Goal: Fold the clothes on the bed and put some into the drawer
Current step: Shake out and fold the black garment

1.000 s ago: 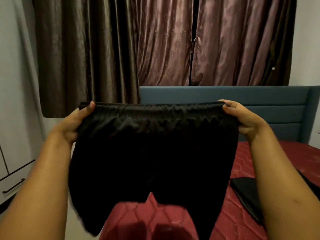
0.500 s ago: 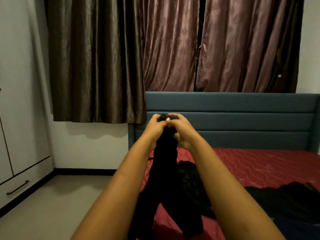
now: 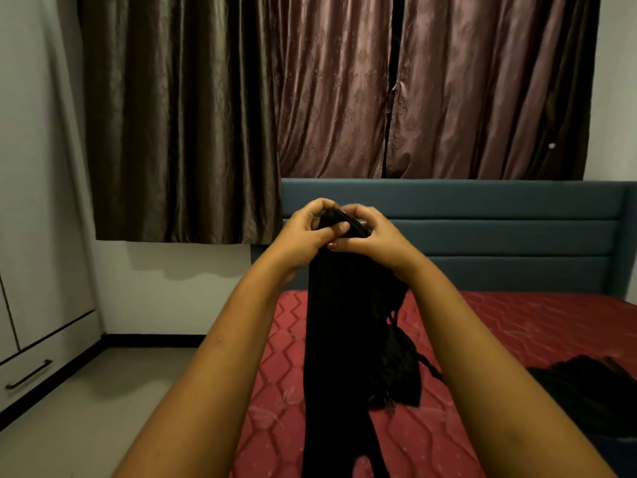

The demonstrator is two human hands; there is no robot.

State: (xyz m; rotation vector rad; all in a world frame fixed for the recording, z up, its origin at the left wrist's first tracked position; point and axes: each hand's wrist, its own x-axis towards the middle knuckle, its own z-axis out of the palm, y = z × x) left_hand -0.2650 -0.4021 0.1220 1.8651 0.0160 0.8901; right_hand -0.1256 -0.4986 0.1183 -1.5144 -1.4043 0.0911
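1. Two hands meet at the centre of the frame. Your left hand and right hand both have their fingers curled round the top edge of the black garment, pinching it bunched between them with the thumbs almost touching.
2. The garment hangs straight down from that grip. Its long axis is vertical and runs to the bottom edge of the frame.
3. The next move likely turns on this: the bed lies below and beyond your hands, so laying the garment flat means lowering it forward. Neither hand is nearer, since both hold the same end.
4. The drawer is at the lower left of the frame, closed, well apart from the garment and on your left arm's side.
5. Count:
   - One garment in hand.
   - One crumpled black piece on the bed, just behind the garment.
   - One dark heap at the right edge; I cannot tell whether it is a single item.
   - One drawer.
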